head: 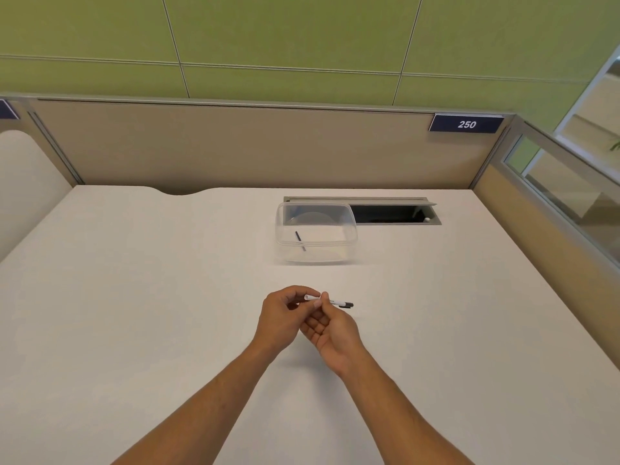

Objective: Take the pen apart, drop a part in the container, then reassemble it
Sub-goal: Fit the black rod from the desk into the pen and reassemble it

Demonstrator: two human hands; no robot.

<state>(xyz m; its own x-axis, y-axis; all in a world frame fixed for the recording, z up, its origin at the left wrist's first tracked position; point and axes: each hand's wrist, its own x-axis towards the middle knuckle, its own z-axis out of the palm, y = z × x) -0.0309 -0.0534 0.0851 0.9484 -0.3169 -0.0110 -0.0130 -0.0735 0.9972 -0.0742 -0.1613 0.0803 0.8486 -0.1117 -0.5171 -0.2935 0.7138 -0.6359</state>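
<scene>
A white pen barrel (313,299) with a black cap end (347,304) lies level above the middle of the desk. My right hand (330,330) pinches it mid-length between thumb and fingers, palm turned up. My left hand (280,317) curls around the barrel's open left end, fingertips touching it. Farther back stands a clear plastic container (349,229), open at the top. A thin dark pen part (299,240) lies slanted on its bottom, near the left side.
The white desk (134,313) is fenced by beige partitions at the back and right. An open cable hatch (392,214) sits just behind and right of the container. A "250" label (466,124) hangs on the back partition.
</scene>
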